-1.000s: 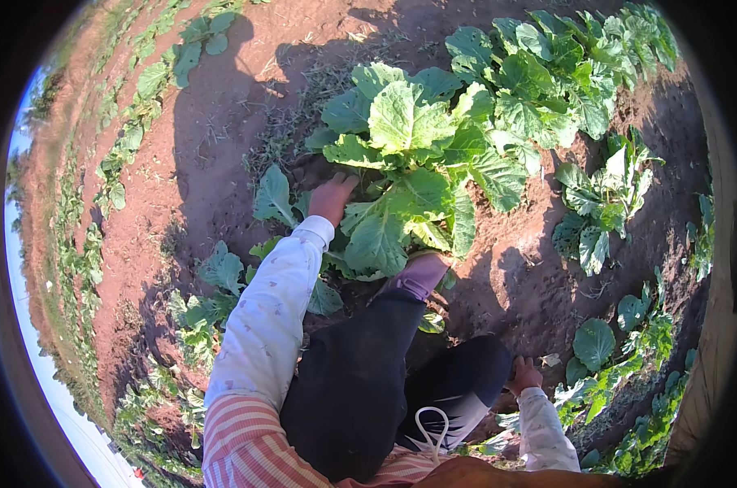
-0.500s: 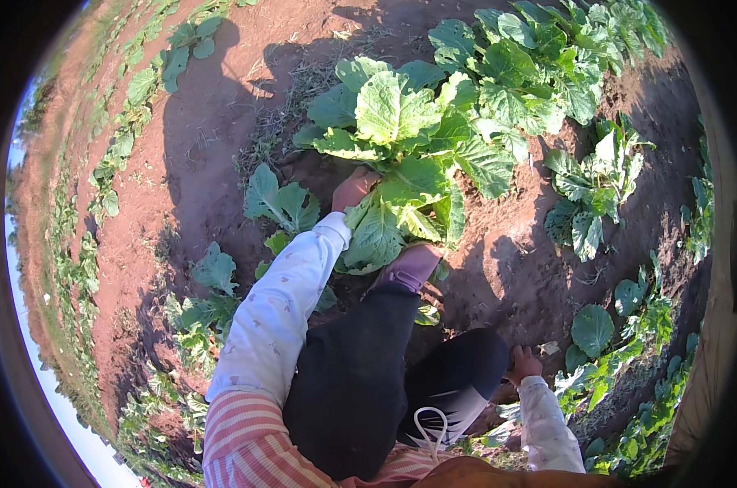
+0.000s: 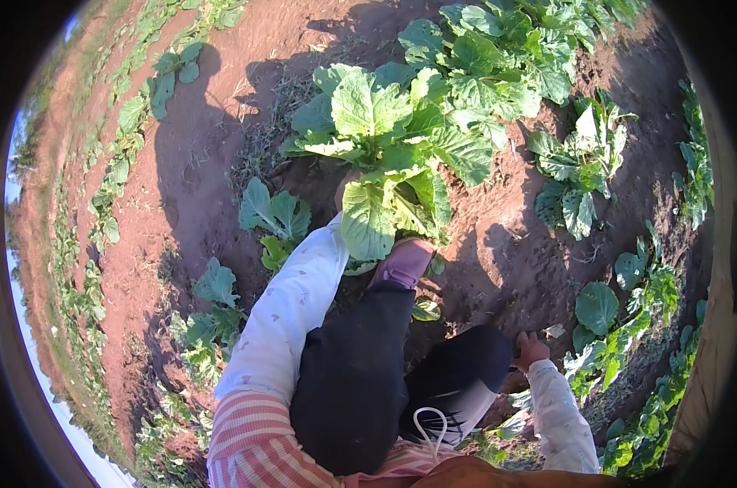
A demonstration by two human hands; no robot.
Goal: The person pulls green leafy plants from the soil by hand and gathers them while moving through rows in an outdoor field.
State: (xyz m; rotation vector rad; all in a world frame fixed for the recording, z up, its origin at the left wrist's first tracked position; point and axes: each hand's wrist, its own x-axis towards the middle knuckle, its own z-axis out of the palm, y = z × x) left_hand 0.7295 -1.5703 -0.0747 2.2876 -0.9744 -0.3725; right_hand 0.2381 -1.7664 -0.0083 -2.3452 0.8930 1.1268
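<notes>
Green plant [image 3: 367, 110]; reddish-brown soil [image 3: 124, 313]; white, dark-flecked sleeve [image 3: 291, 305]; pink-white striped shirt [image 3: 250, 435]; black trousers [image 3: 352, 374]; mauve shoe [image 3: 405, 262].

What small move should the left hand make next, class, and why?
Probably feel gently for the base of the large leafy plant before pulling: the left hand is mostly hidden under its leaves, so its grip cannot be seen, and the purple shoe sits close by.
</notes>
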